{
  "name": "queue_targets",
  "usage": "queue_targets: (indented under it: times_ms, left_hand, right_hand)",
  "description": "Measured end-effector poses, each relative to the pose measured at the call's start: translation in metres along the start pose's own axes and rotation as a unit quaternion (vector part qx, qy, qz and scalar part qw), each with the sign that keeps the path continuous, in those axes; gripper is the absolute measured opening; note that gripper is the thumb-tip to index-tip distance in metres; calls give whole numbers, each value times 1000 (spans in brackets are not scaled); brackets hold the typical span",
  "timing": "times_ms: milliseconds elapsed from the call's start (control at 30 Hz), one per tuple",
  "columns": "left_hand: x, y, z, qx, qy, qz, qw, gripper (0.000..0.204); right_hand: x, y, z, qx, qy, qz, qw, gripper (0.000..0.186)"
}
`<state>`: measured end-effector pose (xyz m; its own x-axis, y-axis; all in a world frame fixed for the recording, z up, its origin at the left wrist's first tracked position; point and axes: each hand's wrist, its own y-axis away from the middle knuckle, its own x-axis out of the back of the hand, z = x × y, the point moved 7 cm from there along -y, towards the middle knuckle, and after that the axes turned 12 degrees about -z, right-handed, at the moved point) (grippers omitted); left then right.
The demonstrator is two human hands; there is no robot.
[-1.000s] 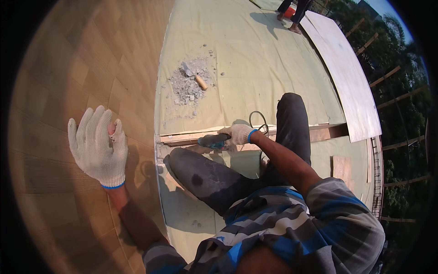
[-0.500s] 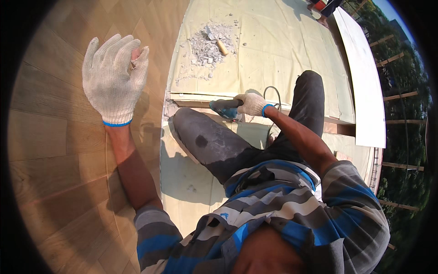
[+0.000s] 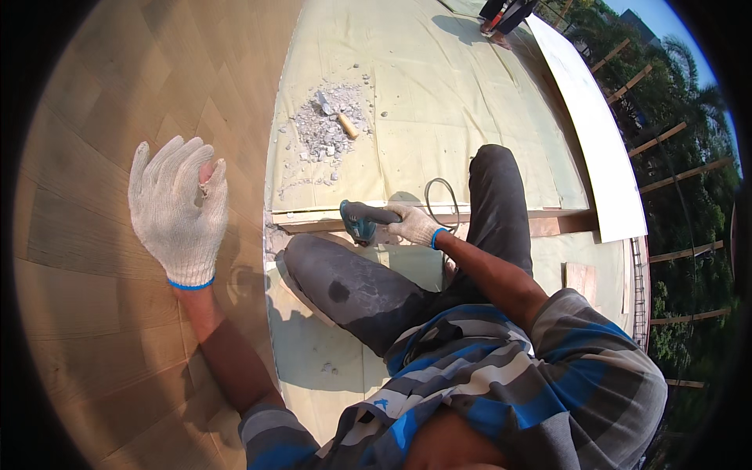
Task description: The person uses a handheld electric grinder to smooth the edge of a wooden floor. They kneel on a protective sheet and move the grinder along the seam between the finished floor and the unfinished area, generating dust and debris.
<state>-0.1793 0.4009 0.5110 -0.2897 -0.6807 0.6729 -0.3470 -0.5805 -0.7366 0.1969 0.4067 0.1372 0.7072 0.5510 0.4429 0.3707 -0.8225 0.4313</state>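
The right hand [image 3: 413,225] grips a teal power tool [image 3: 360,224] near the left knee [image 3: 313,265]; the left hand [image 3: 180,211], fingers loosely extended, holds nothing visible. If pulled sideways, the looped cable [image 3: 454,197] might catch the right leg [image 3: 501,205].

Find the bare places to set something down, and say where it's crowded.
Pale sheeting lies largely bare between the rubble pile and the white board, beyond the right knee. Crowded: around the wooden strip, where the right hand grips a power tool near the left knee.
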Motion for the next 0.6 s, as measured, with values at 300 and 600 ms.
queue_targets:
  times_ms: [300, 600]
  left_hand:
    - [1, -1, 2, 25, 46, -20, 998, 24]
    - [1, -2, 1, 20, 20, -24, 999, 28]
  right_hand:
    - [13, 24, 31, -40, -15, 70, 997, 70]
    - [2, 36, -10, -30, -51, 79, 995, 69]
